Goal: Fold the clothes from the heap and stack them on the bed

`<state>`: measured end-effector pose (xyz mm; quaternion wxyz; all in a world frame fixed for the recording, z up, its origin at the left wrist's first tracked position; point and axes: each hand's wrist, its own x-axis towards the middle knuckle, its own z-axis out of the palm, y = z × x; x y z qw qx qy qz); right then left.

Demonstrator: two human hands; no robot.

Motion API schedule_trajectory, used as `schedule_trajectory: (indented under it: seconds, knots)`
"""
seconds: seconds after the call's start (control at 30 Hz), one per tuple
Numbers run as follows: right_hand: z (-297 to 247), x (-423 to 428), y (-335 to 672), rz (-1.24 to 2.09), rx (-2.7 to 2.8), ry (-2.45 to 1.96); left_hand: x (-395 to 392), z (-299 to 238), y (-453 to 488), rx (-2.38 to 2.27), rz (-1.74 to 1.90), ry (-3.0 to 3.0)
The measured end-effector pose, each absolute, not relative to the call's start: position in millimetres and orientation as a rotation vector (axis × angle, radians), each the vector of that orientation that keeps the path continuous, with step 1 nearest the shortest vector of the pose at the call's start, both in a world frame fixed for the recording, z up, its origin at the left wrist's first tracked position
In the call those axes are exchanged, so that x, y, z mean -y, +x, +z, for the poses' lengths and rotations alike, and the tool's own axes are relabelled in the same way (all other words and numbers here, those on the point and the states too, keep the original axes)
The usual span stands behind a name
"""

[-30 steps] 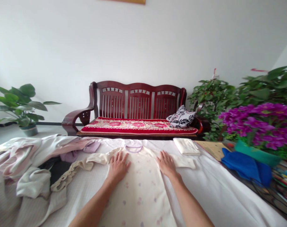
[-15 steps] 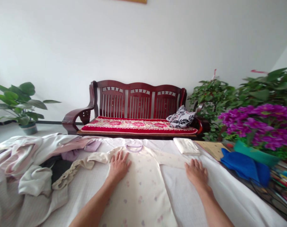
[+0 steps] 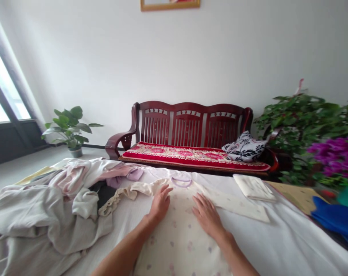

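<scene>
A cream long-sleeved shirt (image 3: 182,234) with small printed motifs and a lilac neckband lies spread on the white cloth (image 3: 288,245) in front of me. My left hand (image 3: 161,202) is at its left shoulder, fingers stretched out. On the upper chest, near the right shoulder, my right hand (image 3: 206,214) rests flat with the fingers apart. The right sleeve is stretched out straight to the side. The left sleeve is bunched, its ruffled cuff reaching the pile of clothes (image 3: 59,207).
A folded white garment (image 3: 254,188) lies at the far right of the cloth, beside a beige board (image 3: 294,193) and a blue cloth (image 3: 334,218). Behind stand a red wooden bench (image 3: 185,126) with a patterned cushion (image 3: 245,147), and potted plants (image 3: 72,126).
My right hand has moved left from the right sleeve to the shirt's upper chest. My left hand stays by the left shoulder, its fingers now turned more sideways. The view has swung left.
</scene>
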<state>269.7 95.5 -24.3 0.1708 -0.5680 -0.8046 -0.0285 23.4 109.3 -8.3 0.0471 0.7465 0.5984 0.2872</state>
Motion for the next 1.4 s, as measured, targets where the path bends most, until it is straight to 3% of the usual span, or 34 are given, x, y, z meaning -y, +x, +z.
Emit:
schedule_trajectory:
  seconds: [0.13,0.3,0.43,0.63,0.77,0.9,1.07,1.4]
  knots:
    - [-29,-96,276,-0.109,2.252,-1.554,-98,7,-9,-2.271,1.094,2.089]
    - [-28,-98,275,-0.121,2.224,-1.535,-91,18,-62,-2.632,0.854,1.77]
    - [-29,-98,275,-0.115,2.191,-1.513,-95,13,-91,-2.559,0.699,1.799]
    - [-29,-100,277,-0.075,2.173,-1.488,-102,32,-109,-2.48,0.812,1.942]
    - [-31,-102,278,-0.058,2.165,-1.457,-103,50,-126,-2.187,0.938,2.537]
    - [-33,-103,278,-0.061,2.143,-1.441,-105,49,-151,-1.754,0.635,3.008]
    - [-33,-103,278,-0.052,2.146,-1.43,-105,49,-170,-1.996,0.315,2.485]
    - [-33,-103,280,-0.052,2.122,-1.393,-126,57,-168,-2.299,0.214,2.118]
